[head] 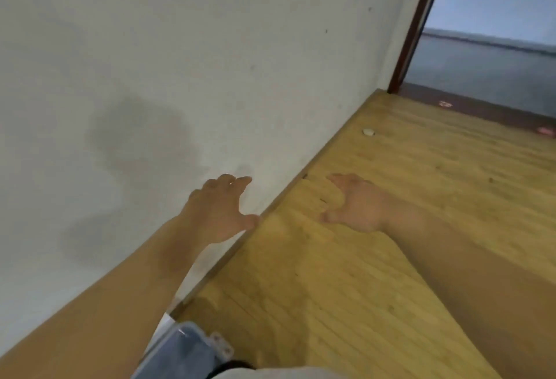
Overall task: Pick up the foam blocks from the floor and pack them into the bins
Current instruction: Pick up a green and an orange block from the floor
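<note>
- left hand: bare arm stretched forward from the lower left corner. The back of the hand faces the camera, the fingers are spread and lightly bent, and the thumb sticks out to the right. It holds nothing. It shows against the wall; whether the fingertips touch it cannot be told.
- right hand: bare forearm reaching in from the lower right edge. The hand is level with the left hand and well apart from it. Its fingers are relaxed and point forward and left, with the thumb lower and turned toward the left hand. It holds nothing and hangs over the floor.
- wall: pale and plain, behind and left of the left hand. Soft grey shadows lie on it to the left of that hand.
- floor: yellow wood boards, under the right hand and between the two forearms. It meets the wall along a dark line that passes between the hands.
- small pale lump: on the floor beyond the right hand, near the foot of the wall. It is blurred; whether it is a foam block cannot be told.
- bin: clear bluish plastic with a white latch, beside the left forearm and well back from both hands, close to the body. Only a corner shows, and its contents cannot be made out.
- doorway: far beyond the right hand, with a dark reddish frame and a grey surface past it.
- white cloth: at the bottom edge, between the forearms.
</note>
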### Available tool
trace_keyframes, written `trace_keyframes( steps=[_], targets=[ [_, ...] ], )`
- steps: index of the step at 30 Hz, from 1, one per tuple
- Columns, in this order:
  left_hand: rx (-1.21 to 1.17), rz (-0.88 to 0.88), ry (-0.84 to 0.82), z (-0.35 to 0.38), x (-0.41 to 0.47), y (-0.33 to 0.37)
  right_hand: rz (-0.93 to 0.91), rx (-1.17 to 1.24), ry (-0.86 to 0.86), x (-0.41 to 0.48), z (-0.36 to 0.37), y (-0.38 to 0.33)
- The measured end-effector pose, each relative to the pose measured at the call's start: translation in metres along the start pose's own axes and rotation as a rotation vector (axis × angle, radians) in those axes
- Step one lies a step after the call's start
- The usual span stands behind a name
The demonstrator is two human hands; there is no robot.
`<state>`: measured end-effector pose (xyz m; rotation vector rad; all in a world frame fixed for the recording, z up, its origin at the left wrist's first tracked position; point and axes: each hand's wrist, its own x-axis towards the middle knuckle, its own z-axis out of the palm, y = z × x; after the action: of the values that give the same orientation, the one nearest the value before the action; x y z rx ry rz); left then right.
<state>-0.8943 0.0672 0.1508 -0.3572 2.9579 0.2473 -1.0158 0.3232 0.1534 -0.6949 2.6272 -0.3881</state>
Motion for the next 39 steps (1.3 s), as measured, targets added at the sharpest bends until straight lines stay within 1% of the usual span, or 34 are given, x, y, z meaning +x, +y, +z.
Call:
trace_keyframes(
  steps=[5, 9, 15, 19, 22, 25, 30, 34, 39],
  targets=[
    [0.065, 0.264, -0.232, 0.067, 0.068, 0.126, 0.363, 0.143, -0.033, -0.047, 0.036, 0.159],
    [0.195, 0.482, -0.364, 0.099, 0.121, 0.222, 0.583, 0.297, -0.044, -0.094, 0.065, 0.246],
    [0.326, 0.8, -0.456, 0.138, 0.2, 0.382, 0.883, 0.468, 0.069, -0.134, 0.072, 0.344],
    [0.368, 0.998, -0.559, 0.161, 0.228, 0.485, 1.099, 0.589, 0.154, -0.164, 0.071, 0.383],
    [0.405, 1.188, -0.551, 0.174, 0.233, 0.564, 1.263, 0.674, 0.265, -0.193, 0.068, 0.404],
    [0.484, 1.381, -0.569, 0.187, 0.211, 0.626, 1.42, 0.807, 0.336, -0.23, 0.08, 0.403],
    [0.552, 1.677, -0.54, 0.215, 0.144, 0.72, 1.643, 0.898, 0.515, -0.304, 0.108, 0.403],
    [0.631, 1.829, -0.525, 0.244, 0.072, 0.777, 1.745, 0.965, 0.627, -0.369, 0.143, 0.402],
    [0.676, 1.92, -0.515, 0.281, -0.045, 0.844, 1.819, 1.036, 0.724, -0.477, 0.185, 0.416]
  ],
)
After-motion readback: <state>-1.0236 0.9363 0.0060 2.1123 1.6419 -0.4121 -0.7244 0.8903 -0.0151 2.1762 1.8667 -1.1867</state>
